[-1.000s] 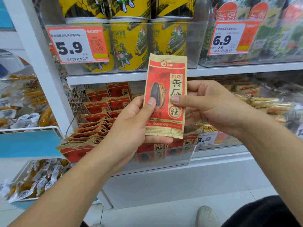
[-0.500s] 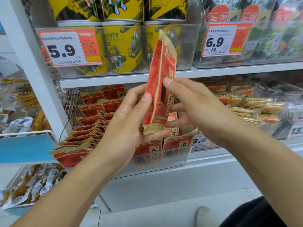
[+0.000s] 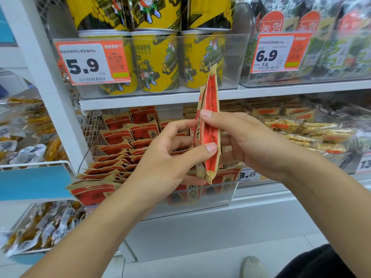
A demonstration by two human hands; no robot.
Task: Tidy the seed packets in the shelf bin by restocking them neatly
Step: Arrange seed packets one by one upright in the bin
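I hold one red and tan seed packet [image 3: 209, 109] upright and edge-on in front of the shelf. My left hand [image 3: 166, 163] pinches its lower part, thumb across the near face. My right hand [image 3: 247, 141] grips it from the right, forefinger laid over its middle. Behind and below stands the clear shelf bin [image 3: 212, 197], filled with several more seed packets [image 3: 120, 157] in leaning, uneven rows; one of them [image 3: 90, 189] sticks out past the bin's left front corner.
Yellow snack canisters [image 3: 156, 63] sit in a clear bin on the shelf above, with a 5.9 price tag [image 3: 92, 63]. Seaweed packs [image 3: 331, 43] are at the upper right, bagged snacks [image 3: 305, 129] to the right. A white upright [image 3: 46, 81] and a blue-fronted wire basket [image 3: 34, 181] stand left.
The packet has turned from face-on to edge-on between my hands. Both hands have kept hold of it, and the view has moved closer to the shelf.
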